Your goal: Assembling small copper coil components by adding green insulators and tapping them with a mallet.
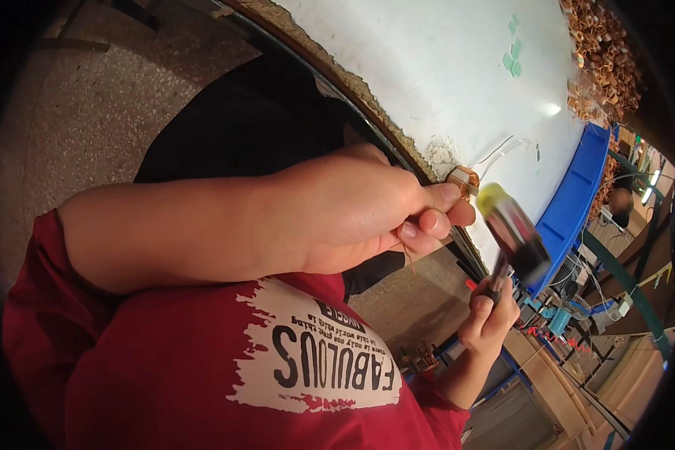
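Firmly, a small copper-coloured coil (465, 178) was pinched by the left hand (367, 210), its thumb and fingers pressed together around the piece. It was held at the chipped near edge of the white worktop (442, 56); whether it was rested on the surface could not be told. A thin strand (411, 259) was seen hanging below those fingers. The dark handle of a mallet (511, 225) was gripped by the right hand (491, 319), with the fingers closed around it. The mallet's head, blurred, was tilted, with its yellow face set just beside the coil; whether the two were touching could not be made out. Beyond the coil, thin pale strips (495, 155) were laid on the worktop, and small green pieces (512, 58) were scattered farther off. A long blue plastic tray (571, 206) was placed along the far side, near a heap of coppery pieces (606, 56). A dark red shirt (172, 352) was worn, and a speckled floor (165, 90) was shown at the left.
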